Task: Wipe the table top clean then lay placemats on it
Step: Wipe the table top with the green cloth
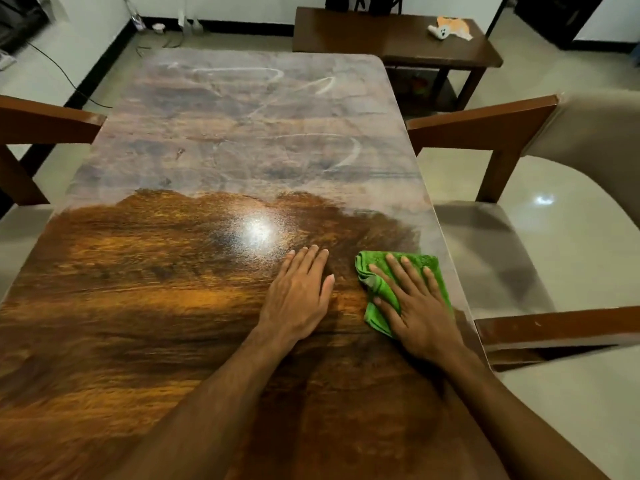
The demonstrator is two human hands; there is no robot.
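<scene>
Dusty beyond, the counter [207, 150] bears the right grip [415, 306], released and flat, pressing a green cloth [363, 271] to wipe, while the left grip [298, 292], also flat, likely braces nearby

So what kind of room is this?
Probably a home dining room: a long glossy brown wooden table, beige-cushioned wooden chairs at its sides, and a small dark wooden side table beyond it.

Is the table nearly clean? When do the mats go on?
About half done. The near half of the table shines dark and clean. The right hand presses a green cloth flat near the right edge; the left hand rests beside it. The far half is dusty and streaked, and no mats are on it yet.
</scene>
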